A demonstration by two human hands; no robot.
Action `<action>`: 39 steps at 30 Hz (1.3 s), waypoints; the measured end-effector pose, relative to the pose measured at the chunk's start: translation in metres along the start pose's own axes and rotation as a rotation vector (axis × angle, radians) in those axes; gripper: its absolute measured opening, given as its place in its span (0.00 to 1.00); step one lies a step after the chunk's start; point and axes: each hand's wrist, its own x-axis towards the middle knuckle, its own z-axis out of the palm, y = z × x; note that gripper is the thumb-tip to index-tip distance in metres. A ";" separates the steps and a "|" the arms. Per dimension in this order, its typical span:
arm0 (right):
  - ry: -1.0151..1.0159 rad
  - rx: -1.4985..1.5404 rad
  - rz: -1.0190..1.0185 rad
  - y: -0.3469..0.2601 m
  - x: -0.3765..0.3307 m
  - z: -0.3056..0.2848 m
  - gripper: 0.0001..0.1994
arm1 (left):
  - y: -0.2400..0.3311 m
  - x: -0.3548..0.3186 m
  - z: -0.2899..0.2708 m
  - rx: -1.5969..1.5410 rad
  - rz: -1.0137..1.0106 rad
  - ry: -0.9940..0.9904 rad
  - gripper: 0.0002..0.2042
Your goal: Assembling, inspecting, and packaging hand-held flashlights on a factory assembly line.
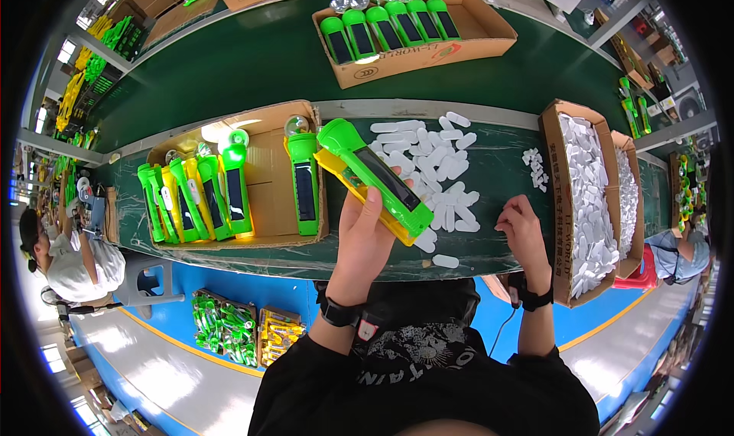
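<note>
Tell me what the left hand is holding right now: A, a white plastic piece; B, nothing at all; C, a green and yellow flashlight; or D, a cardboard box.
C: the left hand grips a green and yellow flashlight above the table edge, while the right hand rests by the pile of white plastic pieces.

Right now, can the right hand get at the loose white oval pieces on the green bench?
Probably yes. The right hand rests at the edge of the white oval pieces and looks empty; nothing lies between. The left hand holds a green flashlight off to the side.
</note>
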 end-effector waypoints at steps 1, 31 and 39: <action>-0.004 0.092 0.058 0.005 -0.001 0.003 0.10 | -0.001 0.001 0.001 0.008 0.003 -0.014 0.20; 0.025 0.091 0.062 0.002 -0.025 -0.003 0.17 | -0.001 -0.005 -0.004 -0.001 -0.005 0.028 0.19; 0.032 0.292 0.158 0.007 -0.027 -0.001 0.18 | 0.001 -0.007 -0.005 0.004 0.005 0.043 0.18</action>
